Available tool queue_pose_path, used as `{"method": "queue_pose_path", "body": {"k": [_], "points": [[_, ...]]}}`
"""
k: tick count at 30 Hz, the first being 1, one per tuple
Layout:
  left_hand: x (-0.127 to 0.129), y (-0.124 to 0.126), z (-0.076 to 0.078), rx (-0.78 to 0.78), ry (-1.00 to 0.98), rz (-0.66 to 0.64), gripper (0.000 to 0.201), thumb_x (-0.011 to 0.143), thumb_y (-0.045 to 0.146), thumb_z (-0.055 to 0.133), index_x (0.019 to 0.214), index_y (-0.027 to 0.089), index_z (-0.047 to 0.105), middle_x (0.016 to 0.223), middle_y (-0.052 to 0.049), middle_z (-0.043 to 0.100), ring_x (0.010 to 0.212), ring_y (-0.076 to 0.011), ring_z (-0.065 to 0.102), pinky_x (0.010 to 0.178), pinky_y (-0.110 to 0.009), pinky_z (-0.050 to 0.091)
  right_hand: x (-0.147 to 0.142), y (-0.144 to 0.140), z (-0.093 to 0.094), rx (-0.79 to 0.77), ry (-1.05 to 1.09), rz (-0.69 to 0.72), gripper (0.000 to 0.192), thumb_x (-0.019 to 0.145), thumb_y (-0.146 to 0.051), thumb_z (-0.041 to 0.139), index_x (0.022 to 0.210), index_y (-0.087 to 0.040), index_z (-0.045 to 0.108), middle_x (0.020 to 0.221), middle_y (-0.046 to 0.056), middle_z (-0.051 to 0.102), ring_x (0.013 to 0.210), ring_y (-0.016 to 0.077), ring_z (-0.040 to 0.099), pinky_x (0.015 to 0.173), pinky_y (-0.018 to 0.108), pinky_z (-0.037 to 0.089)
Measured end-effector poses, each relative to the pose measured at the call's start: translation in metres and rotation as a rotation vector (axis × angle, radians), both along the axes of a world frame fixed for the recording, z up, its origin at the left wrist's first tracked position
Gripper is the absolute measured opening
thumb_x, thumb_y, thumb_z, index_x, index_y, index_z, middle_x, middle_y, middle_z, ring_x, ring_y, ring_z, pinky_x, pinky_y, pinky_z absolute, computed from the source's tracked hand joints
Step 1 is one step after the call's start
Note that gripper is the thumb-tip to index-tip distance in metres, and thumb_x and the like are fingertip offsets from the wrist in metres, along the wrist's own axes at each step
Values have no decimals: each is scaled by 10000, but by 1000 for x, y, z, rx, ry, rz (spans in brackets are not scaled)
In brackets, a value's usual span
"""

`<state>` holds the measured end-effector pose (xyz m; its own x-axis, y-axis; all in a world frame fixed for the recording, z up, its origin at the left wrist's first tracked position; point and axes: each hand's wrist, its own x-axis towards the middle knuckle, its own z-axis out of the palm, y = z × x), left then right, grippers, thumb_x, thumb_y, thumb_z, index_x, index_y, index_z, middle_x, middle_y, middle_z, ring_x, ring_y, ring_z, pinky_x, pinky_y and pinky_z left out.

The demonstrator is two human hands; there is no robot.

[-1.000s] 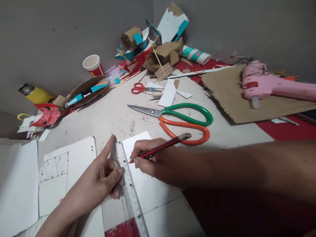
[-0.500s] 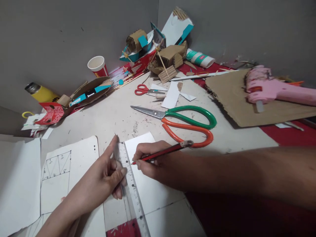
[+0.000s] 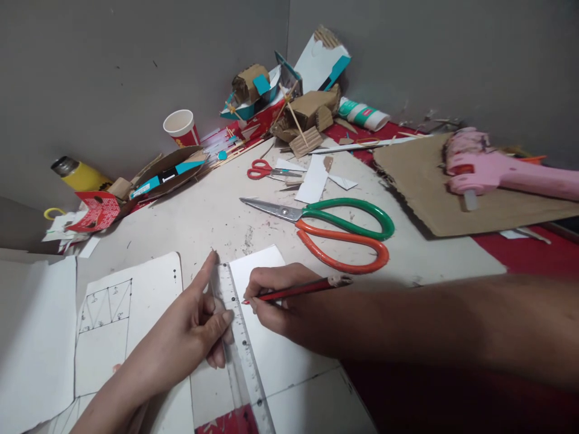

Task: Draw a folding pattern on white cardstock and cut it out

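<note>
Right hand, just below frame centre: pinching the pencil between thumb and fingers near its point. Pencil runs from the fingertips rightward across the back of the hand, blunt end slightly raised, tip just beside the ruler's right edge; contact with the sheet cannot be told. Left hand, lower left of centre: holding the ruler by its left edge, thumb on top, index finger stretched toward its upper end, other fingers curled.

Pencil: red with dark stripes, blunt end scuffed. Ruler: clear, with graduations and round dark spots, slanting down to the bottom edge of the frame, partly over the sheet. Sheet: white, a dark line crossing its lower part. Scissors lie on the desk above the right hand.
</note>
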<state>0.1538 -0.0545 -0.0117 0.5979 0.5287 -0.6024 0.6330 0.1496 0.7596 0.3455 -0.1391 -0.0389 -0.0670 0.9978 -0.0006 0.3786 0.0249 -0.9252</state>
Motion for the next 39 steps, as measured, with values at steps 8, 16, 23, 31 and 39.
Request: {"method": "queue_pose_path", "body": {"k": [8, 16, 23, 31, 39], "points": [[0, 0, 0, -5, 5, -11, 884, 936, 379, 566, 1543, 354, -76, 662, 95, 556, 502, -137, 613, 536, -298, 498, -1, 1, -5, 92, 30, -15, 119, 763, -57, 551, 716, -155, 601, 567, -59, 537, 518, 68, 435, 563, 205, 357], [-1, 0, -2, -8, -3, -5, 878, 935, 388, 569, 1541, 371, -66, 675, 90, 565, 510, -140, 627, 536, -291, 496, -1, 1, 0, 9, 24, -25, 119, 759, -50, 561, 720, -154, 603, 589, -50, 563, 540, 72, 461, 559, 201, 364], [-1, 1, 0, 1, 5, -1, 864, 935, 385, 568, 1541, 382, -47, 670, 95, 555, 509, -138, 626, 535, -287, 490, -1, 0, 2, -45, -26, -46, 115, 747, -62, 559, 720, -158, 615, 613, -27, 593, 555, 91, 487, 517, 205, 368], [-1, 1, 0, -1, -8, -4, 852, 930, 385, 579, 1543, 388, -13, 657, 97, 554, 494, -129, 609, 523, -272, 485, 20, -1, 17, -293, 528, -239, 75, 835, -180, 547, 795, -190, 610, 722, -4, 666, 579, 106, 597, 497, 201, 511], [6, -4, 29, 33, -44, 83, 938, 878, 449, 641, 1552, 332, -1, 652, 50, 647, 442, -127, 584, 483, -255, 463, 43, -10, 22, -319, 506, -359, 104, 881, -157, 512, 850, -175, 610, 744, 16, 655, 547, 97, 589, 477, 194, 515]]}}
